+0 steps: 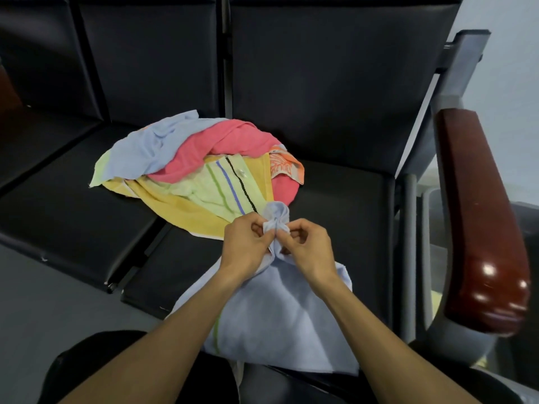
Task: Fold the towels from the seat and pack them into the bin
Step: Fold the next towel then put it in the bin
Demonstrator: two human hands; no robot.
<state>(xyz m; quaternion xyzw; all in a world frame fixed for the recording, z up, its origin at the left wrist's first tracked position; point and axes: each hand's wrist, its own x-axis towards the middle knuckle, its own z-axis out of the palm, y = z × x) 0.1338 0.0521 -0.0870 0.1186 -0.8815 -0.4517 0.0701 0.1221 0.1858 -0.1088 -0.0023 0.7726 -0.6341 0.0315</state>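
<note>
You're pinching the bunched edge of a pale blue terry towel (271,310) w/ both hands, left hand (248,246) & right hand (306,246) touching, fingers curled on cloth. It's draping over your lap, near the multicoloured towel pile (186,167) lying on the black padded seat (335,199). No legible labels.

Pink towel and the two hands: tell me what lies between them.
In the head view, between the pink towel and the hands, left and right, lie the striped pale-green towel and the yellow towel under it.

Towel pile (201,167) ahead, armrest (478,223) rightward.
</note>
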